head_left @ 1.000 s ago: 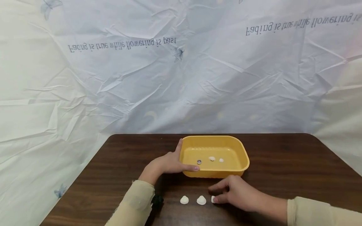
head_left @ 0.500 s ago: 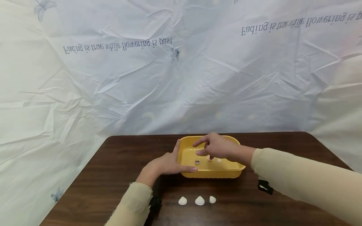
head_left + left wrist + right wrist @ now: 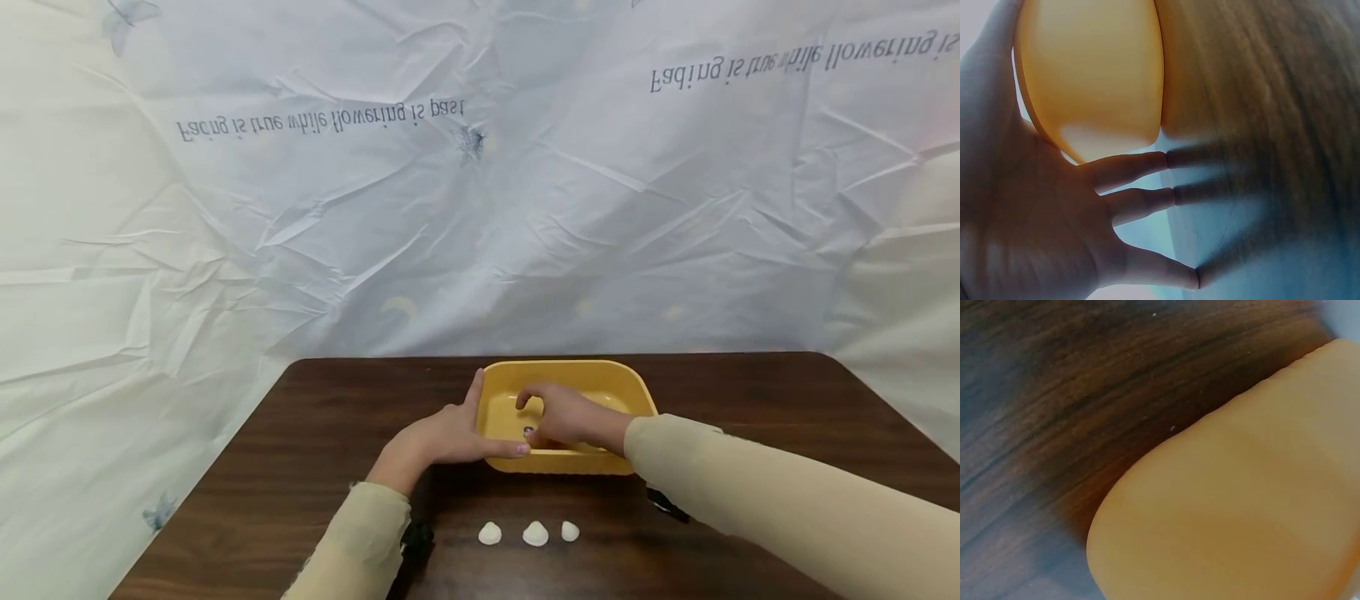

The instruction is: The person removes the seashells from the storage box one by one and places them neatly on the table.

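A yellow plastic basin (image 3: 500,461) stands on the dark wood table. My left hand (image 3: 450,433) rests against its left end, thumb along the near rim and a finger up by the far corner. In the left wrist view the fingers (image 3: 1138,169) are straight and spread beside the basin. My right hand (image 3: 566,417) reaches down into the basin, index finger bent and apart from the thumb. The thumb lies right by a small dark-and-white piece (image 3: 528,432). Three white seashells, a left one (image 3: 490,533), a middle one (image 3: 536,534) and a right one (image 3: 570,531), lie in a row in front.
The wooden table (image 3: 337,417) has rounded far corners. A pale printed cloth (image 3: 525,250) hangs behind it and at the sides. Black wrist straps (image 3: 416,537) show under the sleeves. The right wrist view shows only the basin's outer wall and the table.
My right hand has left the rightmost seashell on the table, come over the basin and then lowered into it, covering the white shells inside. The left hand has stayed at the basin.
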`<state>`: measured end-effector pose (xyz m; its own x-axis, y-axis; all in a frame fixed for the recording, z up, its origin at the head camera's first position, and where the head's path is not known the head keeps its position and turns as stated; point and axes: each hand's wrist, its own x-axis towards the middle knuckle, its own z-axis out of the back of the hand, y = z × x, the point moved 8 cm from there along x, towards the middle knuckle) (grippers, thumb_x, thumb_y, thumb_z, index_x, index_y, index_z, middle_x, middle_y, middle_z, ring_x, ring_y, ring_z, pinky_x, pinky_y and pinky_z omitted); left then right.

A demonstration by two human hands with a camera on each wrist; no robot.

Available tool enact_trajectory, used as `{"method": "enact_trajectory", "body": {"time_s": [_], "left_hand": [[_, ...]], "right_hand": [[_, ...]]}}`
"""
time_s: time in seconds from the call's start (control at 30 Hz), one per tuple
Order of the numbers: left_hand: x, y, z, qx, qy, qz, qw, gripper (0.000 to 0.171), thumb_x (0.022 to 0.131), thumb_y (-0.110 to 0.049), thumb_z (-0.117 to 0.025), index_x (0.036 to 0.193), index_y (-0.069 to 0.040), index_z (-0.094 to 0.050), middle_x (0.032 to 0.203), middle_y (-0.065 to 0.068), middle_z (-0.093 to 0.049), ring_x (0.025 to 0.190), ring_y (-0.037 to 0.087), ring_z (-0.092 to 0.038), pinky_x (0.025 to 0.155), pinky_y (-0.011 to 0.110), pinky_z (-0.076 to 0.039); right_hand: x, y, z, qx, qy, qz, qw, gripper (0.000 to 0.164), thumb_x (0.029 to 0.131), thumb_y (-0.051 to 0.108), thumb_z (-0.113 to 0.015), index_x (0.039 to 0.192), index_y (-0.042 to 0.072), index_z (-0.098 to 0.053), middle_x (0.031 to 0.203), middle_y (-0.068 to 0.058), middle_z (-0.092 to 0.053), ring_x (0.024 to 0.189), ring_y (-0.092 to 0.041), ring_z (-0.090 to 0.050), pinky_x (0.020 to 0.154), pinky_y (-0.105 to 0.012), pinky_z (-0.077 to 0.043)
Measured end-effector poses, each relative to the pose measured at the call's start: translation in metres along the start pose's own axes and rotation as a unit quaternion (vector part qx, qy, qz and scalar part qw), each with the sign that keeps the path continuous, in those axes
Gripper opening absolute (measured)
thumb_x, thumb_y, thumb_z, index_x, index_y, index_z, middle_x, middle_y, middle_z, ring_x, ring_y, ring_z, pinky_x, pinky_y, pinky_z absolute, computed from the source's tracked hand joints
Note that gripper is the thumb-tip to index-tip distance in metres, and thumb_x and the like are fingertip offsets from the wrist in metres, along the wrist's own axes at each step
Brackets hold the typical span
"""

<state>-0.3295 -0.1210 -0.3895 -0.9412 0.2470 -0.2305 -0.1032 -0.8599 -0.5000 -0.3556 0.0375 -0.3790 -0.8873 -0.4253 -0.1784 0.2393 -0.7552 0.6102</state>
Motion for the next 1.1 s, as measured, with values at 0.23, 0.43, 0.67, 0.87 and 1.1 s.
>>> {"method": "enact_trajectory", "body": {"time_s": [0.23, 0.43, 0.67, 0.87, 1.1], "left_hand": [[-0.006, 0.001, 0.004, 0.010, -0.004, 0.015, 0.9998, 0.143, 0.073, -0.092, -0.070, 0.170, -0.034, 0.018, 0.150, 0.030, -0.058, 0.116, 0.030, -0.068, 0.092, 0.048, -0.055], [-0.007, 0.001, 0.005, 0.004, 0.002, 0.011, 0.9999, 0.143, 0.074, -0.090, -0.071, 0.170, -0.032, 0.018, 0.144, 0.029, -0.062, 0.107, 0.026, -0.069, 0.088, 0.045, -0.055], [-0.005, 0.004, 0.005, 0.004, 0.000, 0.008, 1.0000, 0.143, 0.074, -0.091, -0.070, 0.169, -0.033, 0.020, 0.135, 0.026, -0.067, 0.098, 0.023, -0.067, 0.084, 0.043, -0.053], [-0.004, 0.005, 0.005, 0.003, 0.000, 0.007, 1.0000, 0.144, 0.073, -0.091, -0.071, 0.169, -0.033, 0.020, 0.121, 0.021, -0.071, 0.092, 0.023, -0.066, 0.082, 0.041, -0.052], [-0.004, -0.001, 0.002, -0.002, 0.001, 0.001, 1.0000, 0.145, 0.073, -0.090, -0.072, 0.170, -0.031, 0.018, 0.130, 0.024, -0.068, 0.100, 0.024, -0.066, 0.087, 0.043, -0.053]], "right_hand": [[0.002, 0.006, -0.001, -0.031, -0.010, 0.021, 0.999, 0.030, 0.087, 0.004, -0.083, 0.114, 0.013, -0.073, 0.088, -0.005, -0.065, 0.062, -0.015, -0.043, 0.062, -0.028, -0.042], [0.000, 0.010, -0.003, -0.043, -0.017, 0.029, 0.998, 0.016, 0.087, 0.004, -0.084, 0.100, 0.011, -0.077, 0.089, -0.004, -0.066, 0.067, -0.015, -0.048, 0.064, -0.027, -0.044], [-0.002, 0.012, -0.003, -0.048, -0.017, 0.024, 0.998, 0.010, 0.089, 0.004, -0.082, 0.095, 0.010, -0.077, 0.079, -0.003, -0.064, 0.066, -0.015, -0.049, 0.064, -0.027, -0.043], [-0.001, 0.014, -0.002, -0.061, -0.026, 0.030, 0.997, 0.008, 0.090, 0.005, -0.082, 0.092, 0.010, -0.077, 0.081, -0.002, -0.064, 0.069, -0.016, -0.049, 0.066, -0.028, -0.043], [-0.002, 0.004, 0.008, 0.000, -0.035, 0.034, 0.999, 0.002, 0.095, 0.010, -0.078, 0.097, 0.008, -0.077, 0.067, -0.008, -0.066, 0.056, -0.015, -0.056, 0.059, -0.028, -0.048]]}}
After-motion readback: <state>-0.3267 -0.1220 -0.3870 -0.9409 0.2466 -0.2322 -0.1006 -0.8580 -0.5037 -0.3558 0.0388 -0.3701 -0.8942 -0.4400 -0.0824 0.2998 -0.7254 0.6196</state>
